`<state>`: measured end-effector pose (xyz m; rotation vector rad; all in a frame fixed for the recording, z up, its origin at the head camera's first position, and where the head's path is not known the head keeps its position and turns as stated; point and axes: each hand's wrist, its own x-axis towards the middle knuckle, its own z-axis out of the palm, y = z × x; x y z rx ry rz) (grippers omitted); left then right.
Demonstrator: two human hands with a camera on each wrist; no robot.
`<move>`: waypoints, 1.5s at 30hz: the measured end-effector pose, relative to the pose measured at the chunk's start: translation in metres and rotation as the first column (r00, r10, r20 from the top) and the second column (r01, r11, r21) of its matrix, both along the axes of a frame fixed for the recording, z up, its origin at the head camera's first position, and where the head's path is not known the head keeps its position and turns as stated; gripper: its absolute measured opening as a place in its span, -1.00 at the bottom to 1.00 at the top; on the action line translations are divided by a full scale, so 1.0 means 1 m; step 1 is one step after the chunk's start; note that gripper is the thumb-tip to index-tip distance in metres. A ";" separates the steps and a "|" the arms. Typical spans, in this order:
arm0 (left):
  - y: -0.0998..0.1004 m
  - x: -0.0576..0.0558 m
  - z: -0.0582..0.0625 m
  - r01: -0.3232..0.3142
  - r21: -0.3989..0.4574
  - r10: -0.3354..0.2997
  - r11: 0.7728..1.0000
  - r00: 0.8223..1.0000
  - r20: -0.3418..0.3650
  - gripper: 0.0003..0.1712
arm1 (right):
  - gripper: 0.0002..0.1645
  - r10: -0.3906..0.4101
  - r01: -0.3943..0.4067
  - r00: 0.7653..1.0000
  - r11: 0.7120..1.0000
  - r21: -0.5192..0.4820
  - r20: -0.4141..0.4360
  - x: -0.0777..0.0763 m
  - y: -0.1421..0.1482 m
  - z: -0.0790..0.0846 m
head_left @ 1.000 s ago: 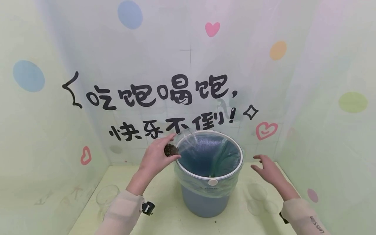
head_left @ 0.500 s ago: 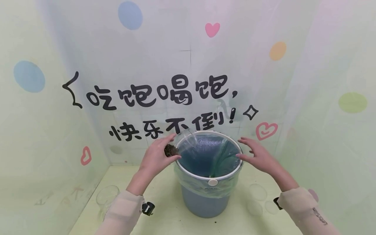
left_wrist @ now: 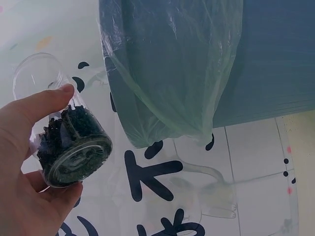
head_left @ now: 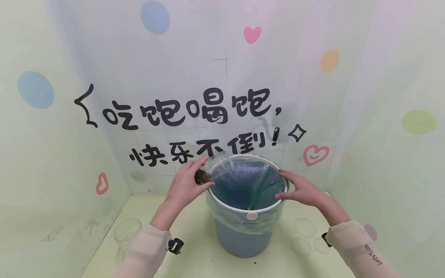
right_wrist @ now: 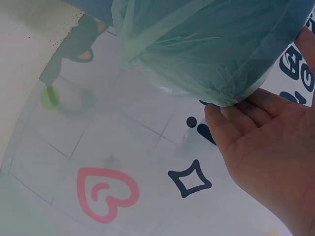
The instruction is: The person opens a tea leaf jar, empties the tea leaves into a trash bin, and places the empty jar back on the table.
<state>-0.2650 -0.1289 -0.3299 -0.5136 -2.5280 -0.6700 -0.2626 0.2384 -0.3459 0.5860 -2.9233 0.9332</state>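
My left hand grips a clear cup with dark, crumbly clumps packed at its base. The cup lies tilted at the left of the trash can, its mouth over the can's opening. A translucent green bag lines the can and folds down outside below the white rim. At the right side, my right hand holds the rim, with fingers and thumb over its edge. In the right wrist view its fingertips pass partly behind the edge of the bag.
The can stands on a pale yellow-green table. A clear glass stands at the left, partly behind the left sleeve. Clear round items lie at the right. A few dark specks dot the table. Walls with black lettering enclose the back and sides.
My right hand has moved left from beside the trash can and now takes hold of its right rim. My left hand keeps the cup in the same tilted place.
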 end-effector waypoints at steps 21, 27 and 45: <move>0.009 -0.004 0.004 0.014 0.126 -0.026 0.992 0.995 0.095 -0.02 | 0.13 0.017 -0.015 0.999 0.999 -0.038 0.050 -0.001 0.001 -0.001; 0.008 -0.004 0.005 0.045 0.220 -0.075 0.974 0.989 0.128 -0.20 | 0.13 0.013 -0.010 0.998 0.999 -0.043 0.058 0.000 0.001 -0.001; 0.008 -0.010 0.001 0.057 0.453 -0.189 0.890 0.949 0.251 -0.17 | 0.12 0.015 -0.012 0.999 0.998 -0.055 0.049 -0.002 0.004 -0.004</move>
